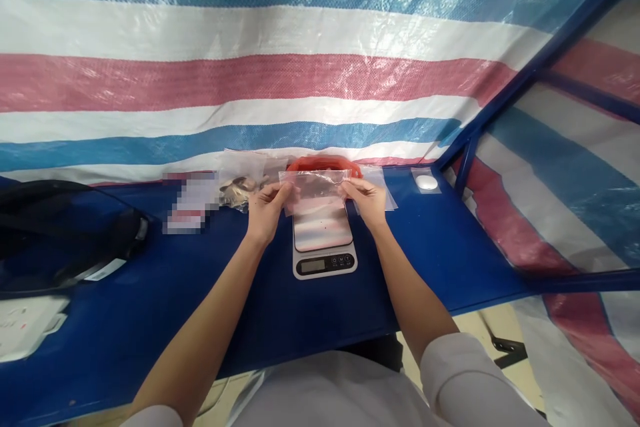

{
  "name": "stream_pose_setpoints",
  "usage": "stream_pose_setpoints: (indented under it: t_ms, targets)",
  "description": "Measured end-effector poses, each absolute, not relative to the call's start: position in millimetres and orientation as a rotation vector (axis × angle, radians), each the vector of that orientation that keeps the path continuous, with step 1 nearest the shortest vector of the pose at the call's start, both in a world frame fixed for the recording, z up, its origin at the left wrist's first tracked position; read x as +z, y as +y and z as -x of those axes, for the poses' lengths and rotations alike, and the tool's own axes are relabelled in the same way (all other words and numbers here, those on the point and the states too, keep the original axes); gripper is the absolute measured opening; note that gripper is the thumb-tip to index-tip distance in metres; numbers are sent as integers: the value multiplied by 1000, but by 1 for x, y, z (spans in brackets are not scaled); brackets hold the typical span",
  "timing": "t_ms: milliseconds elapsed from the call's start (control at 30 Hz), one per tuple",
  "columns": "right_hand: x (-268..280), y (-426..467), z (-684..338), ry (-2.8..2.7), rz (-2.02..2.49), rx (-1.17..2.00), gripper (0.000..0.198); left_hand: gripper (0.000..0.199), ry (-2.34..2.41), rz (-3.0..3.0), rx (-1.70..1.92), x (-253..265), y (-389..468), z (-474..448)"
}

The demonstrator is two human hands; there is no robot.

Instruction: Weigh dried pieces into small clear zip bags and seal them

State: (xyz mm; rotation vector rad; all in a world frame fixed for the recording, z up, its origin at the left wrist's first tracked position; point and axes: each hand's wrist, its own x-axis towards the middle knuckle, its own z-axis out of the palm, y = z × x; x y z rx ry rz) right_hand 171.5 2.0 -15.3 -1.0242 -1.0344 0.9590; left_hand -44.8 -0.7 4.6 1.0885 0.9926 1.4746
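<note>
A clear plastic bag (320,181) is stretched between my two hands, above the far part of a kitchen scale. My left hand (267,208) pinches its left side, and my right hand (367,200) pinches the right side. Beneath it, the digital scale (324,230) has a shiny reflective plate, with a small display and buttons along its near edge. Behind the bag stands an orange-red container (323,163), partly hidden. Left of my left hand lies a clear bag of small brownish metallic-looking pieces (237,192). More clear bags (386,190) lie just beyond my right hand.
A white rounded object (427,182) rests on a clear bag at the right. On the left are a blurred-out card or packet (193,203), a black headset-like item (107,240) and a white power strip (30,327). A striped tarp (280,80) hangs behind the blue table (425,260).
</note>
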Motion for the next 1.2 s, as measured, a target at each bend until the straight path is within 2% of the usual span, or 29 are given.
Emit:
stream_pose_setpoints:
  t_ms: [533,833,1100,1200]
  targets:
    - [-8,-12,-179,-1096,1132,1110,49,40,1077,-1065,1439,-8,-9,45]
    - [0,-12,-184,-1203,1119,1152,44,50,1011,-1031,1295,14,-9,58]
    - [26,-4,-197,-1446,1110,1127,39,30,1095,-1708,739,57,5,60]
    - [35,-3,-205,-1496,1076,1070,36,25,1069,-1794,689,67,7,42]
